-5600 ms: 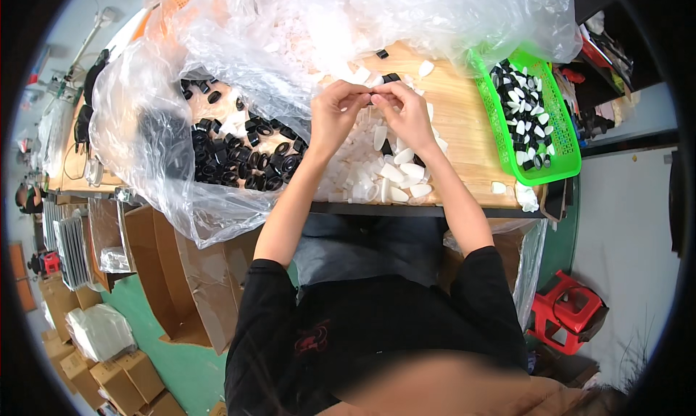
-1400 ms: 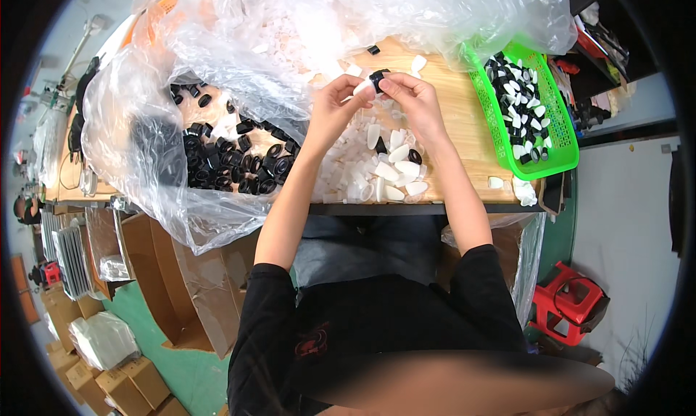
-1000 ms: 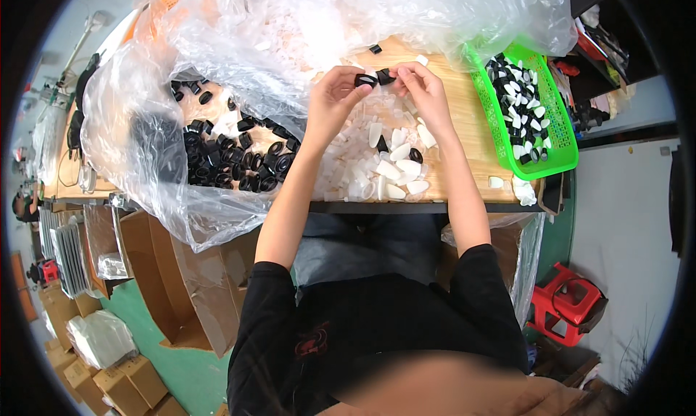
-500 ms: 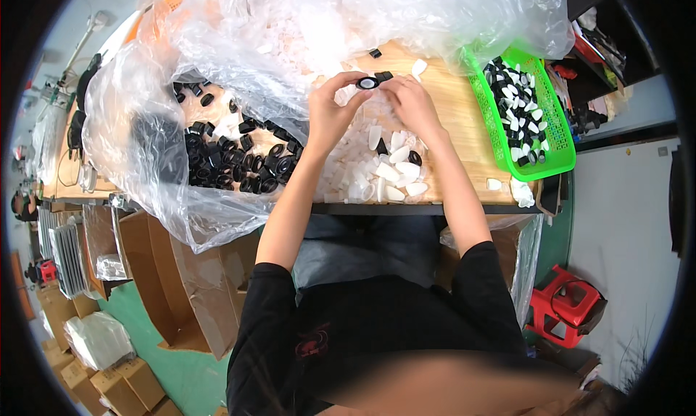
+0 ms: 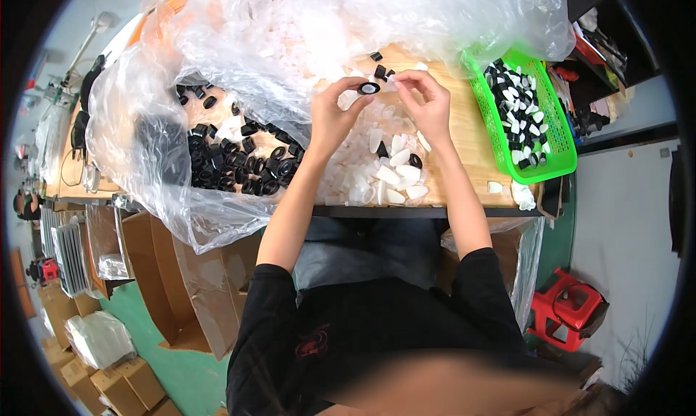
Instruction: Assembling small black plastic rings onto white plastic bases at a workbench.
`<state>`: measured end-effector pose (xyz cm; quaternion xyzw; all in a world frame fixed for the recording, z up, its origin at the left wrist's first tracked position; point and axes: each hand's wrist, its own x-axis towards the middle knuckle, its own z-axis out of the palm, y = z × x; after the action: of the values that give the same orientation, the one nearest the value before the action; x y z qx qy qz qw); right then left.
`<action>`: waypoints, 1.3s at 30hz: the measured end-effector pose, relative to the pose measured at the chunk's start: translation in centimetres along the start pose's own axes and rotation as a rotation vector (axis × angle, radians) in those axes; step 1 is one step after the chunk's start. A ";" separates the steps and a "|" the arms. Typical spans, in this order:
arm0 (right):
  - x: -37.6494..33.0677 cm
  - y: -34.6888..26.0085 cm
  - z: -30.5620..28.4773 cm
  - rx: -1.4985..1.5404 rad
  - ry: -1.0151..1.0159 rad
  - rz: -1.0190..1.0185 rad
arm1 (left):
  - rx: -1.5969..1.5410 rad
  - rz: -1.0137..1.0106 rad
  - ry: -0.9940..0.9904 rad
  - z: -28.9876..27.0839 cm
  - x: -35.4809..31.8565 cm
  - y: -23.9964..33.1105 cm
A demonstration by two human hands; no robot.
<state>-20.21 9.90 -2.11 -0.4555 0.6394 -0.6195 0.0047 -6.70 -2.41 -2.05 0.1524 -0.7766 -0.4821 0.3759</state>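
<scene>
Between thumb and forefinger, my left hand (image 5: 333, 115) pinches a black ring-shaped cap (image 5: 369, 88) with a pale centre. Just right of it, my right hand (image 5: 426, 108) is closed in a pinch at a small whitish piece (image 5: 393, 83), too small to make out fully. Small black parts (image 5: 380, 71) lie just beyond the fingertips. Below the hands spreads a heap of translucent pieces (image 5: 348, 162), with white pointed tips (image 5: 399, 158) and a black cap (image 5: 415, 161) among them.
Many black caps (image 5: 239, 162) lie at the left inside an opened clear plastic bag (image 5: 123, 126). More clear plastic (image 5: 435, 17) covers the far side. On the right stands a green basket (image 5: 536, 175) of black and white parts. A red stool (image 5: 569, 311) is at lower right.
My right hand has drawn slightly right, away from the black cap, and now pinches a small whitish piece. The left hand still holds the cap, a little lower.
</scene>
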 end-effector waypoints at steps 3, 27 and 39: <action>-0.2 -0.9 0.6 0.078 0.017 -0.008 | 0.010 -0.005 -0.018 0.0 -0.1 -0.2; -0.9 1.7 -0.7 -0.556 -0.534 -0.116 | 0.205 0.050 0.076 -0.2 0.1 -0.8; -0.2 -0.4 0.3 -0.224 -0.230 -0.224 | -0.335 -0.202 -0.182 0.0 -0.2 -0.8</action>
<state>-19.67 9.81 -1.96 -0.5894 0.6447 -0.4850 -0.0418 -6.72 -2.71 -2.83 0.1206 -0.6972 -0.6514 0.2740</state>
